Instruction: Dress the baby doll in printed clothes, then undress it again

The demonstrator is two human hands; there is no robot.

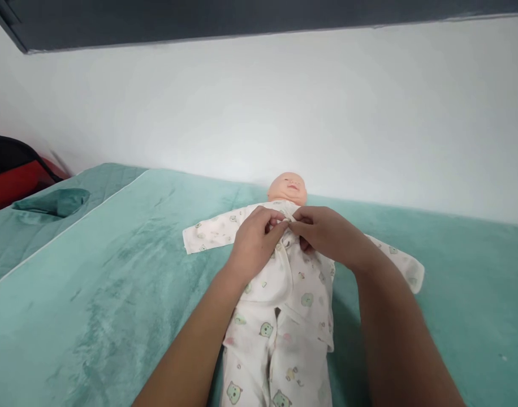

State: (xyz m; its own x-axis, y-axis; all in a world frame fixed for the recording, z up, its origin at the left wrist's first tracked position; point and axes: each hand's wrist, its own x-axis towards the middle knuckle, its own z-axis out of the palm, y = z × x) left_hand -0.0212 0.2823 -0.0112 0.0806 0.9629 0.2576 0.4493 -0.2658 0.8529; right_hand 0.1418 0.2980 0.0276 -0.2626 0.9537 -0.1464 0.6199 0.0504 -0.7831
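Note:
A baby doll [288,189] lies on its back, its head near the wall. It wears a white baby jacket [307,282] printed with small green animals, sleeves spread to both sides, and matching trousers [301,362]. At the upper chest, my left hand [259,234] pinches the edge of the jacket's front between thumb and forefinger. My right hand [320,229] meets it there, its fingertips also closed on the jacket at the neckline. A small button [279,247] shows on the front just below the fingers. What exactly lies between the fingertips is partly hidden.
The doll lies on a teal plush bed cover [127,294] that runs up to a white wall [259,113]. At the far left are a folded teal cloth [55,202] and a red and black bag-like item [17,175]. A dark panel [242,20] spans the top.

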